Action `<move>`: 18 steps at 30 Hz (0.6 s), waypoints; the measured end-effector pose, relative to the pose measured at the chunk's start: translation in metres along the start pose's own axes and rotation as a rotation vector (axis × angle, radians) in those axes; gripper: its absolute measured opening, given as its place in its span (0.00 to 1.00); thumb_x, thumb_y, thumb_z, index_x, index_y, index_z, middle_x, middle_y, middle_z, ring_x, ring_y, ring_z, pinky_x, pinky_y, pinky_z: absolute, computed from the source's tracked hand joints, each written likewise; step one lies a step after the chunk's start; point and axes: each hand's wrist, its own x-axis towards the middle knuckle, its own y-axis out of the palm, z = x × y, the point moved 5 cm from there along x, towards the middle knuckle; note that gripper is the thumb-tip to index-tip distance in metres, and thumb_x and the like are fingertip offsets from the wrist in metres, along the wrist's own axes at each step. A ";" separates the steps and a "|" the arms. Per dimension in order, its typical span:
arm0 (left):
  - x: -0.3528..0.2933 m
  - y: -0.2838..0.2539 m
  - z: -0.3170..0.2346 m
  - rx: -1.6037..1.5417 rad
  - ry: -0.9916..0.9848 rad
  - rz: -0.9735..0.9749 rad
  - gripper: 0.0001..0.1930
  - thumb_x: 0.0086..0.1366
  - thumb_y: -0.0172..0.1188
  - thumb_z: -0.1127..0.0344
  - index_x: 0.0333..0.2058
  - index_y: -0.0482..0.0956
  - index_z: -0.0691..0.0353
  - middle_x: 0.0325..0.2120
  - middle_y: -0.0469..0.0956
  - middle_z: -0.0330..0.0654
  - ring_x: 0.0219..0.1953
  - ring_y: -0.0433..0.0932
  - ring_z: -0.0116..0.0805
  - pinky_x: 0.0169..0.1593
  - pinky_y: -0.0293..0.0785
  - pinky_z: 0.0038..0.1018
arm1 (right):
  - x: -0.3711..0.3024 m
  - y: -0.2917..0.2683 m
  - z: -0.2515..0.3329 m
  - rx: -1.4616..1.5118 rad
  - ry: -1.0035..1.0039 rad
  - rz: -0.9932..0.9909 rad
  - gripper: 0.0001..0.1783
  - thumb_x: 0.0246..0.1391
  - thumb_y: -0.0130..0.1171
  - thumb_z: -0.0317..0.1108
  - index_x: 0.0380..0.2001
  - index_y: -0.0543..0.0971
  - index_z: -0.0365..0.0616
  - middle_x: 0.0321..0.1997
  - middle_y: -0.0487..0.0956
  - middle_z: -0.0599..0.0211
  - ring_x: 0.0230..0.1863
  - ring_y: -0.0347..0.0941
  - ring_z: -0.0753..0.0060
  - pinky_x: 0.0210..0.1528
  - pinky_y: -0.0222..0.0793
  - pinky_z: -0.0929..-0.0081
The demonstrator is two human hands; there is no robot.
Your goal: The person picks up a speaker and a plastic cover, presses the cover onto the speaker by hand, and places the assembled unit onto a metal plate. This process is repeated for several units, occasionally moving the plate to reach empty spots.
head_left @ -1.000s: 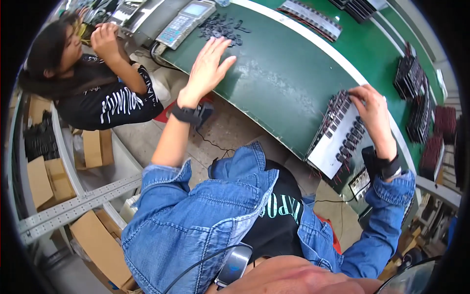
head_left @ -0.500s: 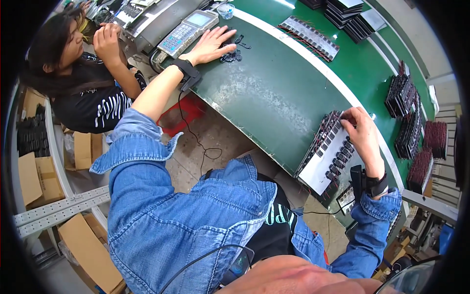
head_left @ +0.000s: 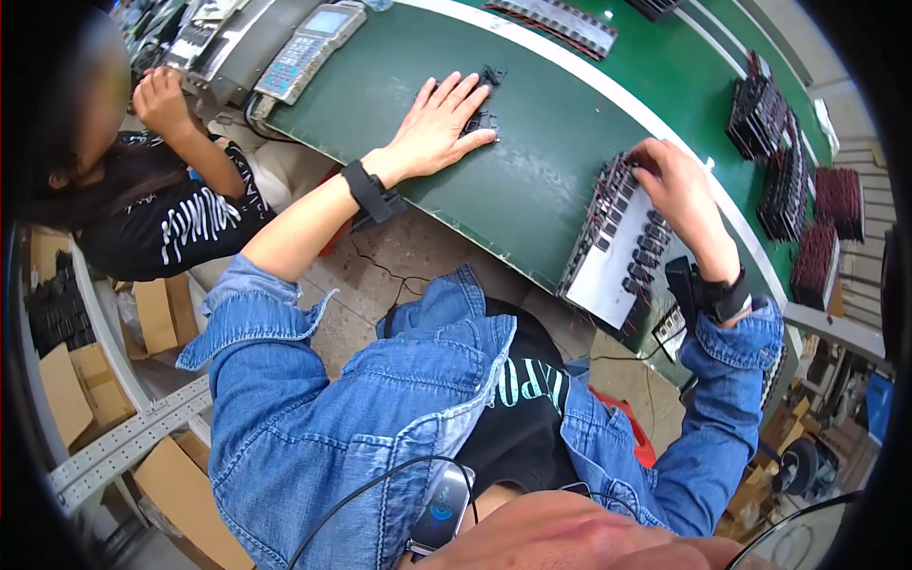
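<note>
My left hand point(head_left: 429, 135) lies spread and palm down on the green work surface, its fingers over a small group of black plastic parts point(head_left: 483, 124). Some of these parts show beside the thumb and past the fingertips; the rest are hidden under the hand. On the right, my right hand point(head_left: 682, 190) has its fingers bent together at the far end of a white panel point(head_left: 600, 277) carrying rows of small black pieces and thin reddish wires. Whatever its fingertips hold is too small and covered to make out.
A grey keypad device point(head_left: 312, 49) with a screen stands at the back left. Beyond a white strip, a wired panel point(head_left: 560, 27) and stacks of black panels point(head_left: 760, 109) lie on green surface. A person point(head_left: 180, 204) sits at the left, near cardboard boxes point(head_left: 166, 309).
My left hand has slid away from the keypad device, rightward and toward me, and the black parts have shifted with it. My right hand stays at the panel's far end. The view has shifted.
</note>
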 end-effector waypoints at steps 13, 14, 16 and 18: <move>0.072 0.002 -0.012 0.292 -0.024 -0.046 0.23 0.73 0.51 0.53 0.57 0.73 0.62 0.59 0.74 0.46 0.65 0.67 0.47 0.72 0.50 0.51 | 0.004 0.016 -0.018 -0.215 -0.071 -0.039 0.10 0.51 0.60 0.24 0.37 0.74 0.37 0.35 0.79 0.51 0.42 0.77 0.46 0.45 0.72 0.56; 0.073 0.008 -0.014 0.298 -0.028 -0.058 0.21 0.72 0.52 0.53 0.56 0.75 0.61 0.59 0.75 0.45 0.65 0.68 0.46 0.71 0.51 0.51 | 0.002 0.016 -0.017 -0.218 -0.066 -0.040 0.10 0.51 0.60 0.24 0.37 0.74 0.37 0.35 0.79 0.51 0.42 0.77 0.46 0.45 0.72 0.56; 0.064 0.011 -0.035 0.258 0.050 -0.098 0.20 0.72 0.53 0.55 0.54 0.76 0.61 0.58 0.75 0.45 0.63 0.70 0.46 0.71 0.52 0.52 | -0.007 0.016 -0.008 -0.258 -0.106 -0.137 0.10 0.51 0.59 0.24 0.38 0.74 0.37 0.35 0.79 0.50 0.42 0.77 0.45 0.44 0.72 0.55; 0.045 0.013 -0.057 0.178 0.172 -0.164 0.17 0.70 0.54 0.57 0.51 0.78 0.61 0.56 0.76 0.44 0.61 0.72 0.46 0.69 0.55 0.53 | -0.010 0.020 -0.007 -0.274 -0.105 -0.166 0.10 0.50 0.59 0.23 0.38 0.74 0.37 0.34 0.79 0.50 0.42 0.76 0.45 0.44 0.72 0.55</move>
